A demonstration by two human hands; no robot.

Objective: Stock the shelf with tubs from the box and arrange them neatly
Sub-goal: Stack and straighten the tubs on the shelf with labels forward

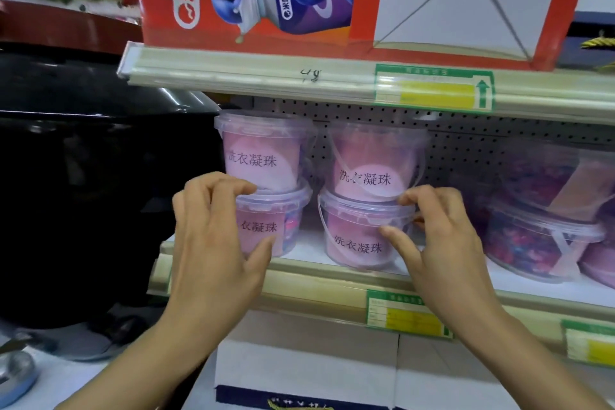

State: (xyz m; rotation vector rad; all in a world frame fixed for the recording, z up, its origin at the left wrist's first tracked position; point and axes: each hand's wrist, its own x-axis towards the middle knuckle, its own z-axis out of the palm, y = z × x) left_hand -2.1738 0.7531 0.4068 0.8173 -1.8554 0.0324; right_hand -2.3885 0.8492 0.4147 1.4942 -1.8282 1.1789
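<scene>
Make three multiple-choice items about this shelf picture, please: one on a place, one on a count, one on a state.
1. Where does the left hand rest?
A. on the lower left tub
B. on the price tag
C. on the cardboard box

2. How many tubs with pink printed labels stand in the two stacks by the hands?
A. two
B. four
C. six

3. How is the upper right tub?
A. lying on its side
B. open, without lid
C. stacked on the lower right tub

Answers: 1 A, fingers curl round it; 2 B, two stacks of two; 3 C, the right hand steadies that stack.
</scene>
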